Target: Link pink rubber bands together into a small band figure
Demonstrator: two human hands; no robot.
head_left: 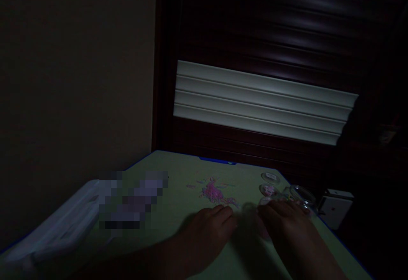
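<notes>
The scene is dim. On the pale green table (178, 165) lies a loose pile of small pink pieces (214, 192), with a few bluish bits around it. My left hand (210, 229) rests just in front of that pile, fingers curled together; whatever they hold, if anything, is hidden. Over to the right, my right hand (285, 220) is closed around a clear jar (262, 224) with pinkish contents, which it partly covers. Behind this hand stands an open clear jar (302, 195) with some colourful contents.
A round lid (270, 178) and a small round container (268, 190) lie at the table's right edge. A white tray (60, 222) and a blurred-out object (137, 199) occupy the left. Beyond the right edge is a white box (335, 208). Dark slatted panels (255, 29) rise behind.
</notes>
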